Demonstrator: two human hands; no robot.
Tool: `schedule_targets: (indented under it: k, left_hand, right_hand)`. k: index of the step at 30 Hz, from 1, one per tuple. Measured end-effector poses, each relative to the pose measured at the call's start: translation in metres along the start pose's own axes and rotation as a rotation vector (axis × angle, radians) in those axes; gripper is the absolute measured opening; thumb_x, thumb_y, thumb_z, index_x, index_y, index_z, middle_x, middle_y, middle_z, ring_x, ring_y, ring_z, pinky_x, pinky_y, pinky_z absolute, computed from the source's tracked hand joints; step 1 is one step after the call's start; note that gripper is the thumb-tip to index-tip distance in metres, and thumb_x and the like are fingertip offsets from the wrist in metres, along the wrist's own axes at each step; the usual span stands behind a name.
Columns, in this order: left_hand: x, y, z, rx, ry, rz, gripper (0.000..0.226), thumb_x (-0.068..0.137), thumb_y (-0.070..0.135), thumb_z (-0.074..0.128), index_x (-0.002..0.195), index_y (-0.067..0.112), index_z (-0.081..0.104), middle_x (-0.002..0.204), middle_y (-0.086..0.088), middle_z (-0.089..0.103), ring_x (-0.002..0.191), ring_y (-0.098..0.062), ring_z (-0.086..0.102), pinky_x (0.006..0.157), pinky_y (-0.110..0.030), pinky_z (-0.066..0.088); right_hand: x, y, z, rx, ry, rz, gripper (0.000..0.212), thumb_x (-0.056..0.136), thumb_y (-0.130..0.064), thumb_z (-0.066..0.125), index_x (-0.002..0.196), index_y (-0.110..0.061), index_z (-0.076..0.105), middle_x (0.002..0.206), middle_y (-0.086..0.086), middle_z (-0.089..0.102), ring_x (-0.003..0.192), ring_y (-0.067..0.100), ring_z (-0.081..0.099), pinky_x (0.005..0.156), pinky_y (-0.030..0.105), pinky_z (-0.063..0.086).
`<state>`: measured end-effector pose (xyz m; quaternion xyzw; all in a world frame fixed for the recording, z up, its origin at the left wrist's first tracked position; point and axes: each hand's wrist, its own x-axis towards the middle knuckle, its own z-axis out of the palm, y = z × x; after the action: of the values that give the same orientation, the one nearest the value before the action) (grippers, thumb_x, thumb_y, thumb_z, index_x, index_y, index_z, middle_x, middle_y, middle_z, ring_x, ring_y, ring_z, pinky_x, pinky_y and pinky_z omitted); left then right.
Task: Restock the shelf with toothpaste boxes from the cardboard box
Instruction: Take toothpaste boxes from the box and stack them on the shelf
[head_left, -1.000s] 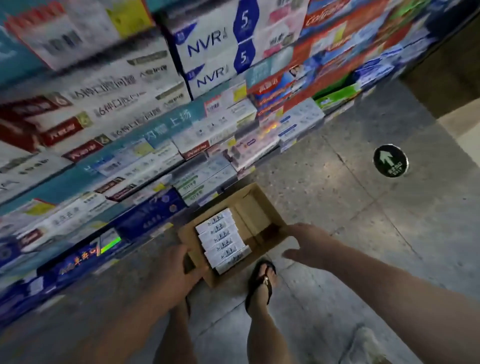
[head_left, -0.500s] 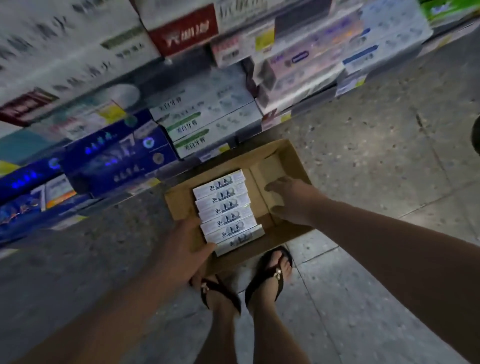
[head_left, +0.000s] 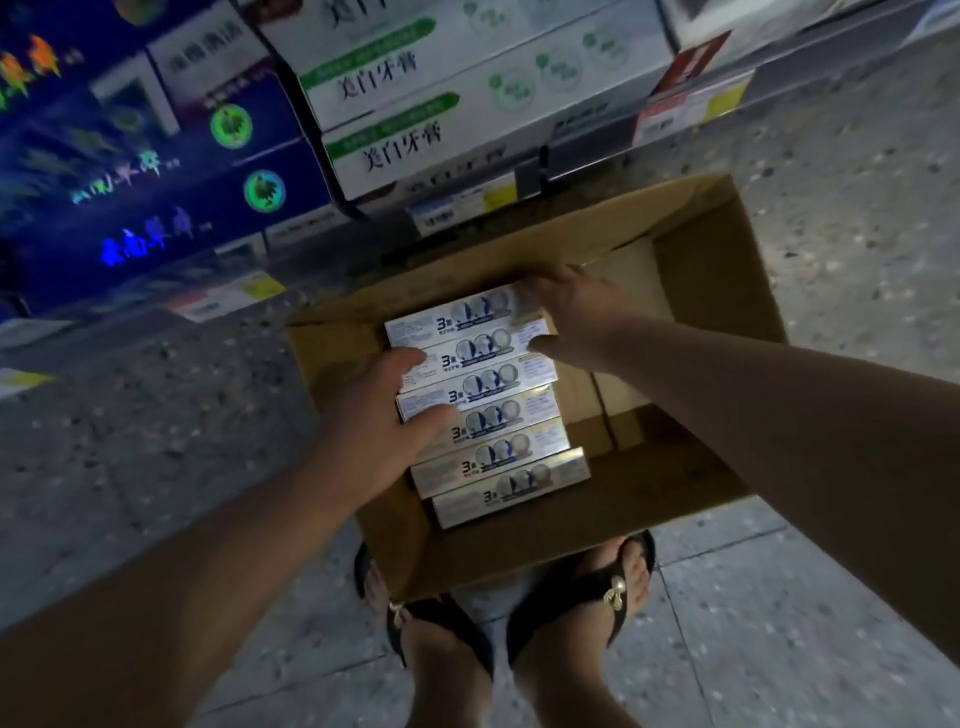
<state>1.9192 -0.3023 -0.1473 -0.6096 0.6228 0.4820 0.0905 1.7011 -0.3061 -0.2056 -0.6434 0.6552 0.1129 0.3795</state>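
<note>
Both hands (head_left: 384, 410) (head_left: 566, 312) rest spread on toothpaste boxes (head_left: 498, 410) above speckled floor (head_left: 857, 218).

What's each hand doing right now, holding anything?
Left hand: open, fingers spread on the left ends of the toothpaste boxes, nothing lifted.
Right hand: open, curled over the farthest boxes' right ends, no clear grasp.

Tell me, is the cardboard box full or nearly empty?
Partly full. One row of six toothpaste boxes fills the left side of the cardboard box; its right side shows bare cardboard.
</note>
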Motion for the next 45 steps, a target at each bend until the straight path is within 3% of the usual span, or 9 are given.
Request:
schedule_targets:
  k: [6,10,19,22,25,29,36,41,45]
  left_hand:
    - [0.019,-0.018,0.004,0.0,0.069,0.012,0.056,0.079,0.029,0.068,0.129,0.022,0.045,0.13,-0.003,0.051,0.115,-0.018,0.051,0.097,-0.039,0.044]
    - [0.024,-0.023,0.004,-0.008,0.064,-0.002,0.057,0.078,0.03,0.069,0.129,0.022,0.045,0.131,-0.005,0.05,0.114,-0.018,0.052,0.098,-0.04,0.045]
    - [0.035,-0.031,0.01,-0.019,0.069,-0.027,0.055,0.078,0.028,0.069,0.128,0.025,0.046,0.134,-0.002,0.048,0.117,-0.014,0.049,0.097,-0.042,0.047]
    - [0.036,-0.033,0.011,0.019,0.079,-0.018,0.055,0.079,0.028,0.069,0.128,0.024,0.046,0.133,0.0,0.048,0.118,-0.014,0.049,0.093,-0.031,0.043]
    - [0.037,-0.03,0.012,0.079,0.06,-0.005,0.056,0.079,0.027,0.069,0.129,0.021,0.045,0.134,-0.003,0.047,0.12,-0.017,0.049,0.093,-0.028,0.038]
    - [0.046,-0.02,0.019,0.231,0.01,0.032,0.065,0.079,0.025,0.069,0.135,0.02,0.037,0.14,-0.006,0.038,0.123,-0.023,0.042,0.096,-0.03,0.036]
    - [0.095,-0.028,0.037,0.445,-0.153,-0.002,0.098,0.075,0.033,0.071,0.146,0.022,0.006,0.155,-0.005,0.015,0.14,-0.026,0.02,0.114,-0.045,0.025]
    - [0.095,-0.033,0.039,0.458,-0.107,0.01,0.066,0.072,0.029,0.073,0.129,0.017,0.043,0.142,-0.007,0.036,0.125,-0.027,0.041,0.103,-0.042,0.04]
    - [0.077,-0.029,0.027,0.409,-0.023,0.081,0.055,0.076,0.024,0.069,0.126,0.015,0.048,0.136,-0.007,0.043,0.115,-0.026,0.05,0.095,-0.041,0.045]
  right_hand:
    - [0.023,0.011,0.013,0.04,0.05,-0.051,0.072,0.081,-0.028,0.066,0.142,-0.018,0.029,0.147,0.006,0.03,0.121,0.031,0.045,0.096,0.037,0.04]
    - [0.027,0.014,0.018,0.017,0.058,-0.092,0.074,0.079,-0.026,0.068,0.142,-0.019,0.03,0.144,0.007,0.028,0.125,0.031,0.038,0.102,0.038,0.037]
    - [0.028,0.018,0.026,0.007,0.228,-0.109,0.051,0.083,-0.024,0.061,0.13,-0.012,0.045,0.133,0.012,0.048,0.114,0.035,0.05,0.087,0.042,0.048]
    - [0.018,0.024,0.022,0.007,0.25,-0.183,0.052,0.079,-0.014,0.066,0.126,-0.003,0.049,0.127,0.022,0.051,0.107,0.041,0.055,0.08,0.044,0.05]
    - [-0.007,0.036,0.007,0.108,0.326,-0.127,0.051,0.079,-0.011,0.065,0.127,-0.005,0.049,0.131,0.018,0.046,0.113,0.038,0.052,0.086,0.043,0.048]
    - [-0.054,0.061,-0.007,0.231,0.4,0.01,0.052,0.077,-0.008,0.068,0.126,-0.008,0.051,0.127,0.016,0.047,0.106,0.029,0.054,0.082,0.027,0.041]
    - [-0.079,0.084,0.012,0.28,0.445,0.083,0.049,0.074,-0.005,0.071,0.12,-0.001,0.055,0.12,0.019,0.051,0.098,0.017,0.049,0.085,0.024,0.037]
    - [-0.07,0.082,0.027,0.317,0.505,0.112,0.049,0.072,-0.003,0.073,0.118,0.001,0.055,0.118,0.021,0.052,0.104,0.029,0.054,0.087,0.025,0.038]
    - [-0.076,0.075,0.015,0.328,0.55,0.123,0.049,0.072,-0.004,0.072,0.118,0.0,0.055,0.118,0.021,0.052,0.104,0.032,0.054,0.087,0.028,0.039]
